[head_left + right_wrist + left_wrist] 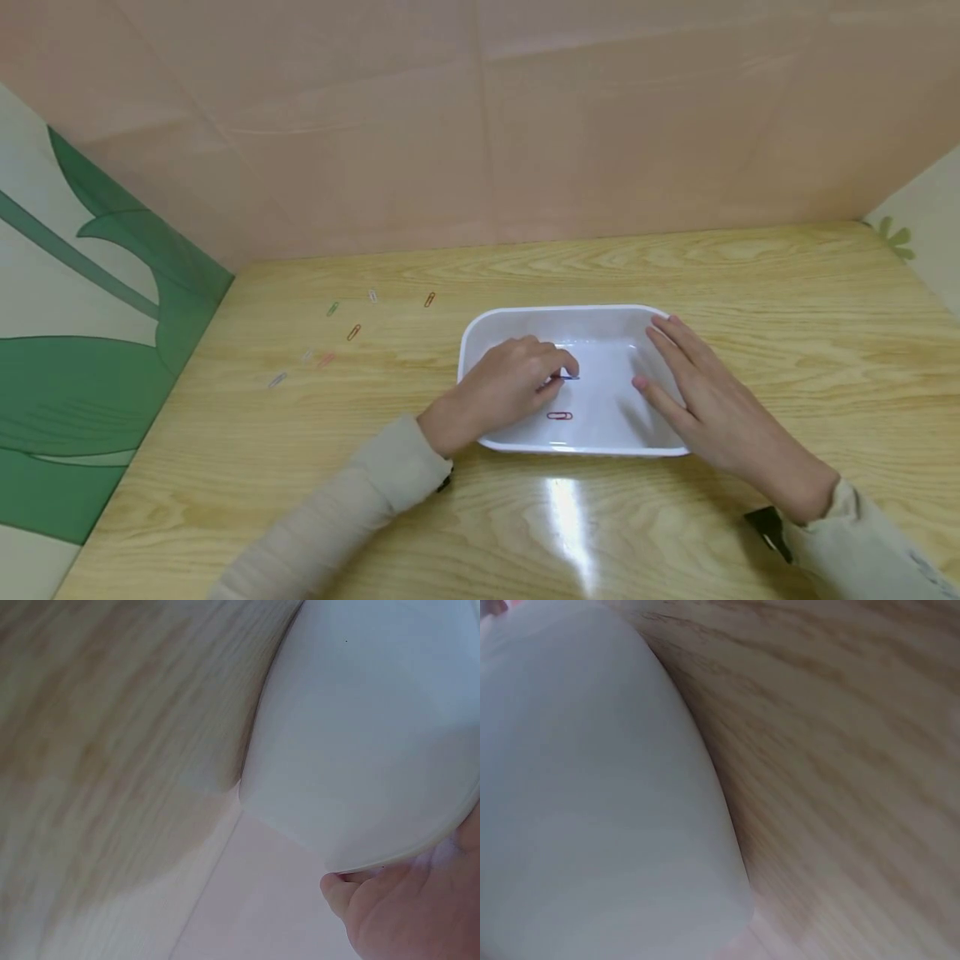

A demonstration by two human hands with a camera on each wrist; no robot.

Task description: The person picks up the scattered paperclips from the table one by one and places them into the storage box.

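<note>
Watching the head view, I'm seeing the left hand (510,375) apparently pinching a blue paper clip (572,378), likely light, stiff, slippery, best taken mid-length, inside the white tray (592,325), and the outstretched right hand (708,402) gripping nothing. Left wrist is showing tabletop (840,780); right wrist, fingers (342,896) apparently touching the tray's rim (375,865).

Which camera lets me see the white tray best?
The head view, because it shows the white tray from above: most of its rim, its inside and the red paper clip lying there. The left wrist view mostly shows its outside, blurry and very close. The right wrist view shows its outside too, plus some rim.
</note>
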